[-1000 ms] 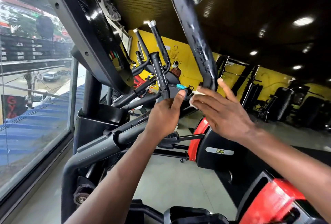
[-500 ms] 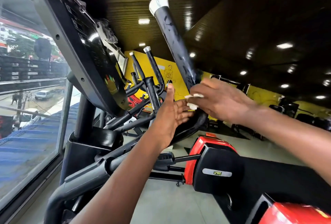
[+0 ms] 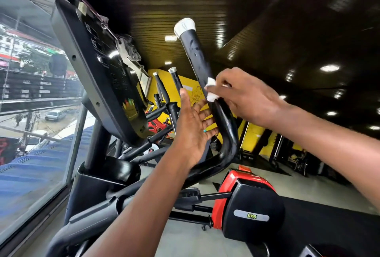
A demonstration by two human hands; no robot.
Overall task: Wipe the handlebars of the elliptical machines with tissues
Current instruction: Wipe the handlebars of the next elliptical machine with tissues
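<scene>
Gym floor seen from head height, looking forward and up along an elliptical machine. Console panel (image 3: 98, 75), dark and tilted, filling the upper left, just beside a large window (image 3: 30, 133) showing a street and a parked car. More black handlebars (image 3: 174, 84) with pale end caps lined up behind, between console and near bar. Red and black machine housing (image 3: 246, 201) at lower right, grey label on its front.

Handlebar (image 3: 195, 55), black, glossy and scuffed, rising from a curved bend at centre up to a white end cap near the top. White tissue (image 3: 211, 92), crumpled, pressed against the bar's mid section.

Right hand (image 3: 246, 96) reaching in from the right, fingers curled and pinching the tissue against the bar. Left hand (image 3: 193, 125) raised from below, palm toward the bar, fingers straight and spread, tips touching the bar just under the tissue, gripping nothing.

Yellow wall (image 3: 253, 135) at the far end, dark slatted ceiling (image 3: 267, 20) with bright recessed lights, pale grey floor (image 3: 185, 242) below.
</scene>
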